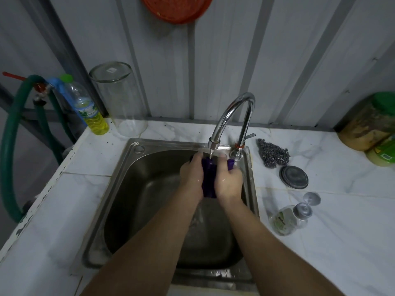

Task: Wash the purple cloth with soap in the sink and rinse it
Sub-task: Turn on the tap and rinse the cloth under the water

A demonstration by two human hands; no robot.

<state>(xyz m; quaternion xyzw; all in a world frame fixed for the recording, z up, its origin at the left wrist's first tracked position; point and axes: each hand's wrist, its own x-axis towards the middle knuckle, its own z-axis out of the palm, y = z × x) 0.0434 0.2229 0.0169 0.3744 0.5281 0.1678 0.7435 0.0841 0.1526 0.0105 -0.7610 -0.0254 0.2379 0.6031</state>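
The left hand (pixel 191 175) is clenched on one side of the purple cloth (pixel 209 178) and the right hand (pixel 228 180) on the other, bunching it between them above the sink (pixel 136 180). The tap (pixel 232 120) stream lands just beyond the knuckles. Best to squeeze and release under it, turning fresh folds upward.

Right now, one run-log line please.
phase: rinsing | both hands grip dark purple cloth | under running chrome tap | over steel sink

A dark purple cloth (pixel 209 178), a steel-grey sink (pixel 132 189), a white grey-veined marble counter (pixel 342 221).
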